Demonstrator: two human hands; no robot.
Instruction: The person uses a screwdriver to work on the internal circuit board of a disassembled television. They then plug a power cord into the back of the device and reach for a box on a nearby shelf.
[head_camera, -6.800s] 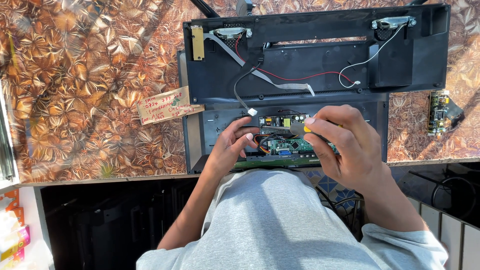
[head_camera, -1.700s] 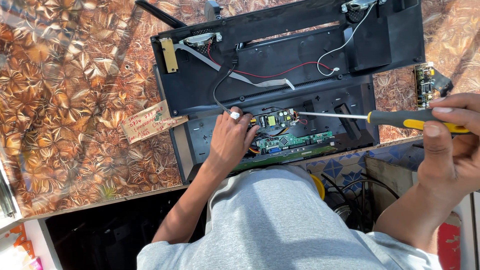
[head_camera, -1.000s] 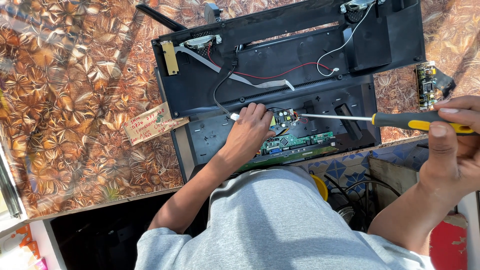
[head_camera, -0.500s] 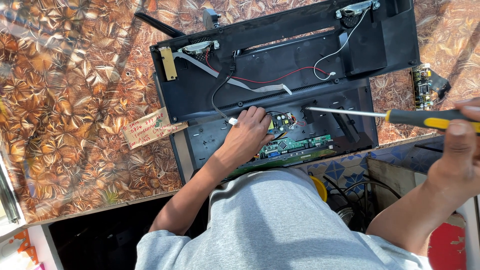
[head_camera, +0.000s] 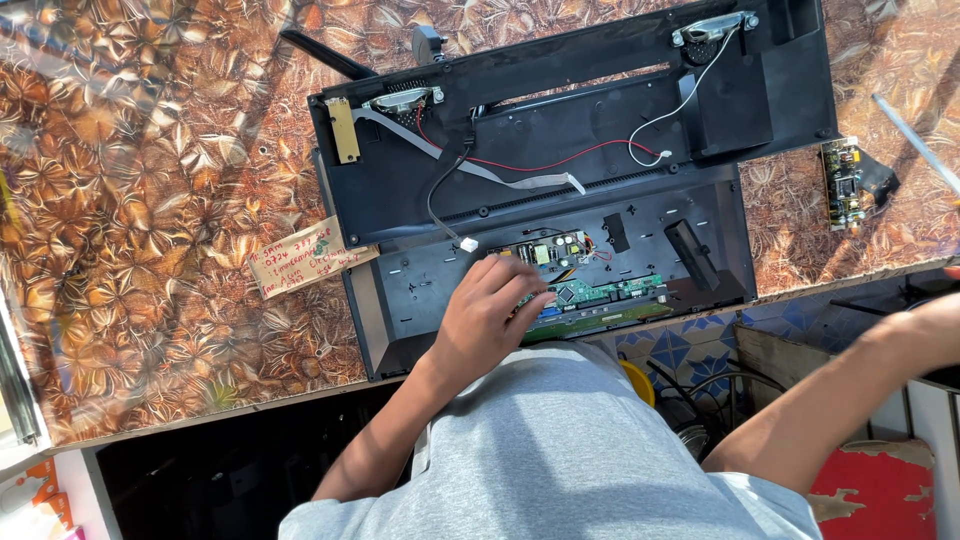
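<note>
Left hand (head_camera: 490, 312), fingers loosely curled and holding nothing, rests on the green circuit board (head_camera: 600, 297) at the near edge of the open black casing (head_camera: 560, 190) on the tabletop (head_camera: 150, 200); board looks light, stiff, fragile, best held by edges; right hand's grip cannot be told, out of frame.

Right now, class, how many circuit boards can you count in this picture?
3. A green board lies in the open casing by the left hand; a smaller board sits just above it; a loose board lies on the table, right. Others may be hidden.
</note>
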